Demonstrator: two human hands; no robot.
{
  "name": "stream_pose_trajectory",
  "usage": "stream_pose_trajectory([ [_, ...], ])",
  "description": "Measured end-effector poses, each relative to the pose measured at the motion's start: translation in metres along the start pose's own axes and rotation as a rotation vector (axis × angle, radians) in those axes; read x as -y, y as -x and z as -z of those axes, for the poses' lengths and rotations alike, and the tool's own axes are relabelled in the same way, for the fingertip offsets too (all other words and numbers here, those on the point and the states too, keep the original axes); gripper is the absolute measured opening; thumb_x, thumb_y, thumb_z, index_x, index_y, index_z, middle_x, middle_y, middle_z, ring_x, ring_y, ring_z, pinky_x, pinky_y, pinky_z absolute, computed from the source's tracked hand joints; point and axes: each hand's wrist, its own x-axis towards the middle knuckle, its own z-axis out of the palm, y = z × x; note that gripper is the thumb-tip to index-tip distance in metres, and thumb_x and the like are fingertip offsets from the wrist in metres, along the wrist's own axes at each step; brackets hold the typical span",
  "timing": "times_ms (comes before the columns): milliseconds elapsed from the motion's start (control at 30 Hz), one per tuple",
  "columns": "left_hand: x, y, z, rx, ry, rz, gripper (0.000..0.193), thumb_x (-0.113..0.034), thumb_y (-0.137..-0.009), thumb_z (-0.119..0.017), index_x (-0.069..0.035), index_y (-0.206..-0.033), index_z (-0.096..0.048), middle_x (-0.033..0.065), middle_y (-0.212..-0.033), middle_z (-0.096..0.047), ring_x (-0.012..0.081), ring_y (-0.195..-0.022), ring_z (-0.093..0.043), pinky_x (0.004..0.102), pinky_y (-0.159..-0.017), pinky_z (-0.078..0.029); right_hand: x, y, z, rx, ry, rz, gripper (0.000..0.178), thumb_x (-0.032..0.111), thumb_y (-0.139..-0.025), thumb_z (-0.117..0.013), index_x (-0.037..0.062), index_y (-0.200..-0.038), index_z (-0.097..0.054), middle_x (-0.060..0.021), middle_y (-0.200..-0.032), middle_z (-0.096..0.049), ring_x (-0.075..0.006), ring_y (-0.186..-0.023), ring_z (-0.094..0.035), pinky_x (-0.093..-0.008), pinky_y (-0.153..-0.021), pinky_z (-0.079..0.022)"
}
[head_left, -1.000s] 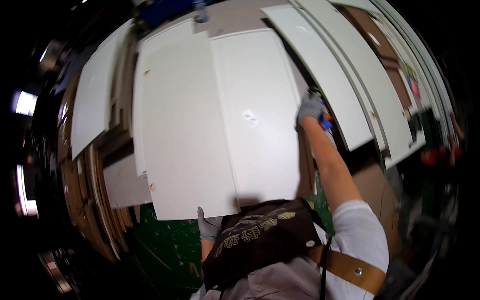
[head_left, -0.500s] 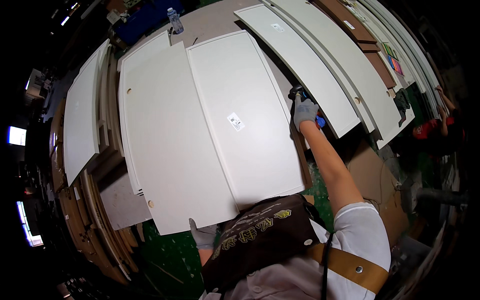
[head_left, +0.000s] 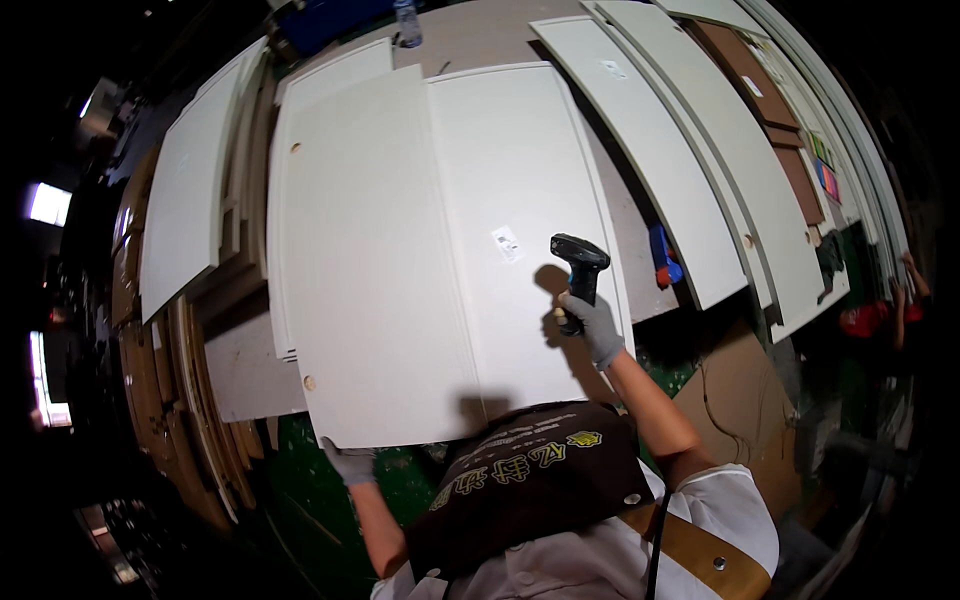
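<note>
My right hand, in a grey glove, is wrapped round the handle of a black handheld barcode scanner. The scanner is held above a white panel with a raised rim, to the right of its white label. Another white panel, with two round holes near its left edge, overlaps this one on the left. My gloved left hand is closed at this panel's near left corner, its fingers partly hidden by the edge.
Long white panels and brown boards lie to the right. A blue and red tool sits beside them. More panels are stacked at left; a plastic bottle stands at the back. Another person's arm shows at far right.
My right hand has brought the scanner from the gap beside the long panels to above the rimmed panel. My left hand has shifted left along the near edge to the corner. The view has turned slightly.
</note>
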Motion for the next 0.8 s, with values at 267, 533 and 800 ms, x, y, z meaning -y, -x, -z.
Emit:
stream_pose_trajectory([
  [267,-0.091,-0.054,-0.027,0.226,-0.744,-0.088,0.044,-0.037,-0.097,-0.049,-0.001,-0.121,-0.055,0.0079,-0.119,-0.06,0.0199,-0.11,-0.055,0.0345,-0.091,-0.046,-0.081,-0.027,-0.104,0.335,-0.012,-0.226,0.028,0.032,-0.08,-0.07,0.0084,-0.094,-0.062,0.0007,-0.077,-0.053,-0.0076,-0.064,-0.05,-0.0247,-0.056,-0.044],
  [533,-0.062,-0.007,-0.058,0.263,-1.231,-0.168,0.046,-0.026,-0.09,-0.063,0.005,-0.122,-0.055,0.0087,-0.115,-0.061,0.0157,-0.1,-0.057,0.03,-0.088,-0.045,-0.117,-0.034,-0.109,-0.037,0.069,0.031,0.018,0.024,-0.083,-0.066,0.0081,-0.089,-0.059,0.0027,-0.075,-0.051,-0.0072,-0.07,-0.046,-0.0255,-0.061,-0.039],
  [800,-0.052,0.069,-0.124,0.327,-1.212,-0.238,0.038,-0.025,-0.089,-0.062,0.004,-0.113,-0.061,0.006,-0.103,-0.064,0.0121,-0.092,-0.058,0.0279,-0.082,-0.046,-0.112,-0.033,-0.077,-0.034,-0.006,0.056,0.018,0.023,-0.084,-0.065,0.0088,-0.092,-0.056,0.002,-0.078,-0.051,-0.0085,-0.07,-0.046,-0.0263,-0.064,-0.04],
])
